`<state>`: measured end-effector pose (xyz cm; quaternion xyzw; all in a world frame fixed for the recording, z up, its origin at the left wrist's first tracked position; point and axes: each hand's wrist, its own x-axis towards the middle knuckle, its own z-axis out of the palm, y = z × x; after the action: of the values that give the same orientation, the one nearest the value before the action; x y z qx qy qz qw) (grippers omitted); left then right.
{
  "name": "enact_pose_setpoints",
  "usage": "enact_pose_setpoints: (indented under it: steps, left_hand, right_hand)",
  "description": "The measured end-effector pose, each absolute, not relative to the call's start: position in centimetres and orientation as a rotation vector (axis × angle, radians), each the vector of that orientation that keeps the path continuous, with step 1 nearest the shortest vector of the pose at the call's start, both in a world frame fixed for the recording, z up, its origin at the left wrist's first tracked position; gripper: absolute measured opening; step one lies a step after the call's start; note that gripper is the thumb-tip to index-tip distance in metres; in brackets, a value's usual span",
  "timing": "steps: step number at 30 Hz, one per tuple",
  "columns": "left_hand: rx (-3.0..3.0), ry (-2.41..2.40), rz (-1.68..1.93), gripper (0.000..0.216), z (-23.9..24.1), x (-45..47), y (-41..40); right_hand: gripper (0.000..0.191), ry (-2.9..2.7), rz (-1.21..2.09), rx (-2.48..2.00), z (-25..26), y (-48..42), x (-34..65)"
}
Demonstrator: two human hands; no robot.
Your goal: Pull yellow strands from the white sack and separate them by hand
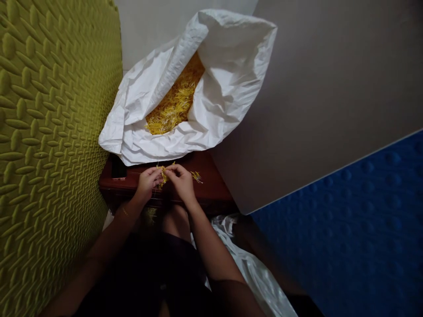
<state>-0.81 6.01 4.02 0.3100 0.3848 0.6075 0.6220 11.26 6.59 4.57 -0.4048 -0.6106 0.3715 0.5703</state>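
Observation:
My left hand (149,181) is closed in a pinch on a small bunch of thin yellow strands (161,179), low in front of me. From the other side my right hand (181,179) pinches the same bunch, thumb and forefinger together. What the strands are I cannot make out. Just right of my right hand lies another little tuft of yellow and white strands (197,177) on a dark red wooden surface (214,180). Behind both hands stands a white sack (228,88), its mouth wide open, with a heap of similar yellow strands (178,99) inside.
A dark phone-like object (119,169) lies at the wooden surface's left end. Yellow textured matting (59,132) rises on the left. To the right are a grey panel (313,88) and blue bumpy matting (357,229). A pale plastic bag (251,264) lies below right.

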Motion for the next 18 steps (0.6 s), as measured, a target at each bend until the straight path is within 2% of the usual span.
enact_pose_setpoints:
  steps: [6,18]
  left_hand:
    - [0.734,0.944,1.385,0.017,4.2,-0.9,5.9]
    - [1.036,0.942,1.480,0.018,4.4,-0.2,6.0]
  right_hand:
    - [0.019,-1.134,1.123,-0.873,4.4,6.9,11.4]
    - [0.014,-1.386,0.875,-0.930,5.5,6.0,11.3]
